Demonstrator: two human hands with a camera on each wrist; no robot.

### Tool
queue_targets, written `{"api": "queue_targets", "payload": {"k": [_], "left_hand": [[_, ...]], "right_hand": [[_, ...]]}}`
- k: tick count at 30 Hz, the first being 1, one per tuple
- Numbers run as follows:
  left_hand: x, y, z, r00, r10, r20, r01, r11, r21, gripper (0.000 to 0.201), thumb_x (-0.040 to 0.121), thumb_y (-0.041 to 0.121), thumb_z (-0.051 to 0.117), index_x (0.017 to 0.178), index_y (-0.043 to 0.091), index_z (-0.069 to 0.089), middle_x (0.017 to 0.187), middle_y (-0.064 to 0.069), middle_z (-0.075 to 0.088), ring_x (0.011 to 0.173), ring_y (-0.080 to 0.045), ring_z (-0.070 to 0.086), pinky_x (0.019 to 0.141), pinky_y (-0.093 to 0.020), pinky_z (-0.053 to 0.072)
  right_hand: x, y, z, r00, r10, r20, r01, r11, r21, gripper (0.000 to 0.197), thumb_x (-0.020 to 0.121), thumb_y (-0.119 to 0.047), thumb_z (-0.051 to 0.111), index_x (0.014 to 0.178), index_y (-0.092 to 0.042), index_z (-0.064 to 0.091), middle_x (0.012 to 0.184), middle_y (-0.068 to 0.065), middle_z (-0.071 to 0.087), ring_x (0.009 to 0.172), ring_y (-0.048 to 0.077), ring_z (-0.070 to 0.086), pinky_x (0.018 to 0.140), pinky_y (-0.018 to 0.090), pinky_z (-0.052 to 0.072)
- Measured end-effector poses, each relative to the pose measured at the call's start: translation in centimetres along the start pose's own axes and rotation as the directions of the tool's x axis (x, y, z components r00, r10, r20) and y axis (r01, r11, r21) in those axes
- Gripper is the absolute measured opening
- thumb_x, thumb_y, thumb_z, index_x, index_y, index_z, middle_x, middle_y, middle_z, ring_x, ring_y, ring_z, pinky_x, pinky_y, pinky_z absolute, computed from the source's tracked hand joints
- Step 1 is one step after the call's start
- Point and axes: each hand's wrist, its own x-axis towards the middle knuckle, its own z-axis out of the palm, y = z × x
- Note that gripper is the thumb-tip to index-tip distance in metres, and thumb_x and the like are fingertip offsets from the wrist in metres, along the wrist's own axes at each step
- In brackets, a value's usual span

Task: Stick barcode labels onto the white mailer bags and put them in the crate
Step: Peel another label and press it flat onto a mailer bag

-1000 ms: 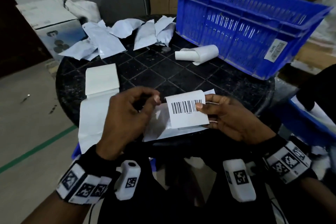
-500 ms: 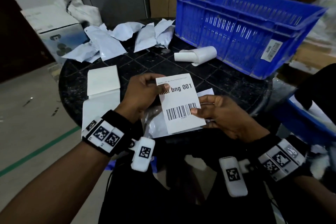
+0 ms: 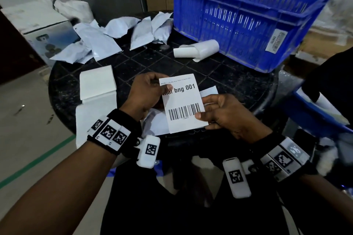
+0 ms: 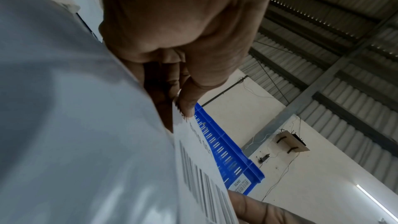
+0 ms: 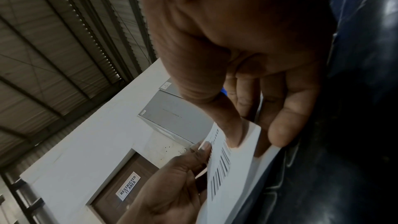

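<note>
A white barcode label (image 3: 183,103) printed "bng 001" is held flat over a white mailer bag (image 3: 156,122) at the table's near edge. My left hand (image 3: 147,93) pinches the label's top left corner, thumb on its face; the left wrist view shows the thumb on that label (image 4: 193,159) edge. My right hand (image 3: 219,112) pinches the lower right edge by the barcode, seen on the label (image 5: 224,164) in the right wrist view. The blue crate (image 3: 246,19) stands at the back right. Several unlabelled white mailer bags (image 3: 103,42) lie at the back left.
A curled strip of label backing (image 3: 196,51) lies in front of the crate. A stack of blank label sheets (image 3: 97,84) sits left of my hands on the round black table (image 3: 229,82). A white box (image 3: 38,25) stands far left, cardboard boxes behind.
The label was half shown a second ago; now it lies fully spread. My left hand moved up from the label's left edge to its top left corner. The right hand's pinch barely moved.
</note>
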Motion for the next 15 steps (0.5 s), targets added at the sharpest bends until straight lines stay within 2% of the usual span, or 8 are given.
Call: {"api": "queue_targets", "payload": {"k": [2, 7, 10, 12, 15], "left_hand": [[0.2, 0.0, 0.1, 0.999, 0.035, 0.001, -0.035, 0.999, 0.024, 0.018, 0.087, 0.0, 0.077, 0.104, 0.005, 0.072, 0.088, -0.01, 0.079, 0.078, -0.026, 0.078, 0.061, -0.04, 0.064], [0.7, 0.1, 0.3, 0.993, 0.115, 0.017, -0.116, 0.988, 0.098, 0.019, 0.089, 0.001, 0.076, 0.106, 0.006, 0.071, 0.085, -0.003, 0.079, 0.078, -0.019, 0.078, 0.062, -0.039, 0.064], [0.4, -0.2, 0.3, 0.991, 0.13, 0.024, -0.131, 0.988, 0.082, 0.027, 0.09, 0.005, 0.076, 0.116, 0.009, 0.067, 0.088, -0.005, 0.079, 0.08, -0.023, 0.078, 0.059, -0.045, 0.063], [-0.2, -0.7, 0.3, 0.993, 0.116, 0.022, -0.116, 0.993, 0.037, 0.038, 0.09, 0.01, 0.077, 0.125, 0.013, 0.061, 0.091, -0.006, 0.079, 0.084, -0.026, 0.078, 0.056, -0.046, 0.062], [-0.8, -1.8, 0.2, 0.988, 0.153, 0.032, -0.154, 0.988, 0.034, 0.058, 0.088, 0.02, 0.082, 0.136, 0.023, 0.051, 0.112, -0.01, 0.075, 0.096, -0.024, 0.076, 0.076, -0.052, 0.063]], "right_hand": [[0.2, 0.0, 0.1, 1.0, 0.003, -0.007, -0.003, 1.0, -0.004, 0.031, 0.085, -0.004, 0.081, 0.113, -0.014, 0.07, 0.1, 0.005, 0.08, 0.091, 0.019, 0.076, 0.079, 0.04, 0.061], [0.3, 0.1, 0.1, 1.0, 0.001, -0.023, -0.001, 1.0, 0.0, 0.028, 0.085, -0.005, 0.081, 0.109, -0.014, 0.07, 0.099, 0.006, 0.08, 0.083, 0.015, 0.075, 0.068, 0.034, 0.06], [0.2, 0.1, 0.1, 0.999, 0.002, -0.036, -0.001, 1.0, 0.024, 0.027, 0.086, -0.004, 0.08, 0.109, -0.014, 0.069, 0.096, 0.006, 0.08, 0.081, 0.015, 0.076, 0.066, 0.033, 0.062], [0.1, 0.0, 0.1, 0.999, 0.012, -0.032, -0.01, 0.998, 0.061, 0.026, 0.087, -0.003, 0.079, 0.109, -0.014, 0.07, 0.095, 0.004, 0.08, 0.082, 0.015, 0.076, 0.062, 0.031, 0.061], [0.0, -0.1, 0.1, 0.999, 0.03, -0.027, -0.027, 0.993, 0.112, 0.024, 0.089, -0.003, 0.077, 0.108, -0.015, 0.07, 0.094, 0.001, 0.08, 0.08, 0.014, 0.076, 0.061, 0.028, 0.06]]}}
